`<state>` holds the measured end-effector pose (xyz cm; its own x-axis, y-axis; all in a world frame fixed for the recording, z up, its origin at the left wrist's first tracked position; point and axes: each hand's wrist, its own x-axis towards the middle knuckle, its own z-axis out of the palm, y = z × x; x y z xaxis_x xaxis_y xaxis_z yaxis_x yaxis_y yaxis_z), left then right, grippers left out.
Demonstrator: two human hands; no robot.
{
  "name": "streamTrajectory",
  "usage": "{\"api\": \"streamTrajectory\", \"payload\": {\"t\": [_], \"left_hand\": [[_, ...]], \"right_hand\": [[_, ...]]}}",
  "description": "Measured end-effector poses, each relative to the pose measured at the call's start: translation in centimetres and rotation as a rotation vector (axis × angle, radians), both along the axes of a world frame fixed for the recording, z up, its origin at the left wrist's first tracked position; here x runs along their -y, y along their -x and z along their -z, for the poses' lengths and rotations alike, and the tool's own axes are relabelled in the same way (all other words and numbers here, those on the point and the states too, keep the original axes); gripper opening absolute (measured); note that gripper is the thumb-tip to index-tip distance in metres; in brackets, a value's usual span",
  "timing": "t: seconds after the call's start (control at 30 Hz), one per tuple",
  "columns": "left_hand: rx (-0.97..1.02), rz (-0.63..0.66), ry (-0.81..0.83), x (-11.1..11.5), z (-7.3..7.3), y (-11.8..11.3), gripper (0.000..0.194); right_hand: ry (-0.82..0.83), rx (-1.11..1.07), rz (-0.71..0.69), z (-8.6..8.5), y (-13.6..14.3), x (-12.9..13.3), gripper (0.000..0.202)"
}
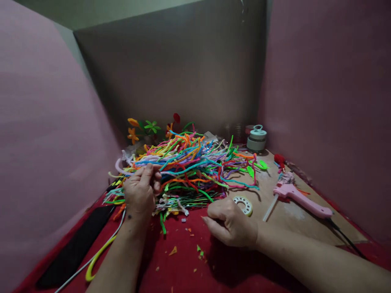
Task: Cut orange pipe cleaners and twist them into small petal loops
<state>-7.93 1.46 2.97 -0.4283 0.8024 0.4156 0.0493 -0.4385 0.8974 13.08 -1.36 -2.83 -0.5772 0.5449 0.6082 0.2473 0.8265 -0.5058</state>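
A heaped pile of many-coloured pipe cleaners (186, 162) lies in front of me. My left hand (141, 187) is at its left front edge, thumb and forefinger pinched close against the strands. Whatever is between those fingertips, if anything, blends into the pile. Lower and to the right, my right hand (230, 224) is closed over the red cloth (180, 264), thumb against the curled fingers. Its inside is hidden from view. Just behind the right hand, a white-and-yellow ring-shaped spool (243, 206) lies flat on the brown board (293, 228).
On the right lies a pink glue gun (302, 199) with a glue stick and black cord. A lidded jar (256, 139) stands at the back. Pipe-cleaner flowers (133, 135) rise behind the pile. At left are a black strip (77, 246) and white cable. Pink panels flank both sides.
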Motion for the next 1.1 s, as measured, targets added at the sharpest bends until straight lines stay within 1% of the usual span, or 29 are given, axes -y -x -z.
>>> {"api": "streamTrajectory", "payload": {"t": [0.17,0.23,0.3,0.37,0.43,0.5,0.6,0.67,0.73,0.8,0.87,0.97,1.1], "left_hand": [[0.007,0.019,0.006,0.4,-0.5,0.1,0.017],[-0.044,0.022,0.027,0.6,-0.5,0.1,0.016],[-0.142,0.040,0.085,0.7,-0.5,0.2,0.014],[-0.294,0.058,0.169,0.7,-0.4,0.4,0.014],[-0.487,0.040,0.223,0.7,-0.3,0.6,0.017],[-0.691,-0.008,0.214,0.6,0.1,0.6,0.020],[-1.005,-0.079,0.176,0.3,0.8,0.4,0.020],[-1.212,-0.136,0.240,0.0,1.5,0.1,0.020],[-1.340,-0.181,0.338,-0.3,2.1,-0.1,0.021],[-1.387,-0.205,0.398,-0.4,2.6,-0.2,0.022],[-1.411,-0.229,0.421,-0.4,2.8,-0.2,0.023],[-1.455,-0.258,0.440,-0.2,2.9,-0.3,0.024],[-1.476,-0.267,0.424,0.1,2.8,-0.5,0.023]], "right_hand": [[-0.001,0.014,-0.006,-0.2,0.0,0.2,0.033],[-0.015,0.016,0.001,-0.2,0.0,0.3,0.033],[-0.028,0.014,0.012,-0.2,0.0,0.3,0.032],[-0.031,0.012,0.029,-0.1,0.0,0.3,0.032],[-0.028,0.006,0.055,0.0,0.0,0.2,0.032],[-0.030,-0.001,0.078,0.1,0.0,0.2,0.033],[-0.034,-0.003,0.089,0.0,0.2,0.2,0.033],[-0.039,-0.001,0.093,0.0,0.3,0.2,0.033],[-0.044,0.000,0.099,-0.1,0.3,0.2,0.034],[-0.051,-0.001,0.100,-0.1,0.3,0.2,0.034],[-0.056,-0.001,0.101,0.0,0.3,0.3,0.034],[-0.059,0.005,0.111,0.0,0.3,0.3,0.034],[-0.059,0.008,0.114,0.0,0.4,0.3,0.034]]}}
